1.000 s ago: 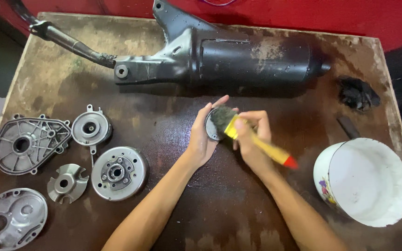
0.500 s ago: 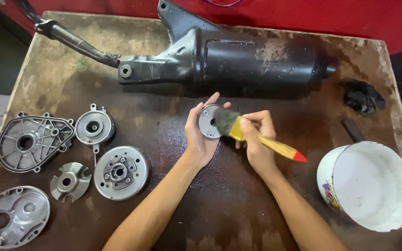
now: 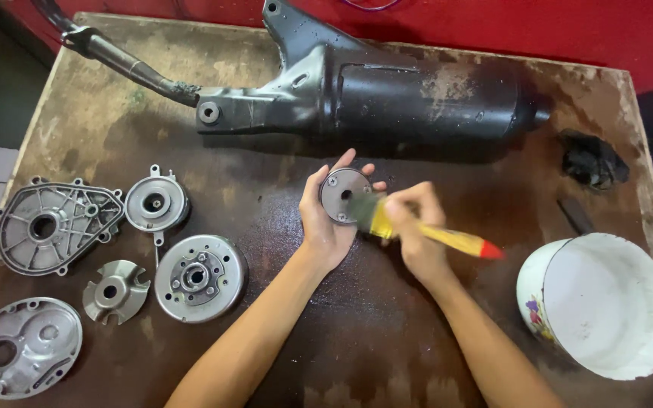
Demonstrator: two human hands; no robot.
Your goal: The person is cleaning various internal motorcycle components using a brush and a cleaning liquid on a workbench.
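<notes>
Mid-tabletop [image 3: 387, 332], left hand [image 3: 326, 219] clasping a round metal disc [image 3: 340, 193], right hand [image 3: 416, 230] gripping a yellow paintbrush [image 3: 425, 233] against it, white pot [image 3: 606, 302] by the right edge.

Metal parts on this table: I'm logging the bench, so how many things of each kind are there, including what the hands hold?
Silver metal parts: 6 (ribbed cover, small housing, flywheel, vaned piece, smooth cover, disc in left hand)
Black exhaust muffler: 1
Yellow-handled brush, in right hand: 1
White bowl: 1
Black lump: 1
Total: 10
</notes>
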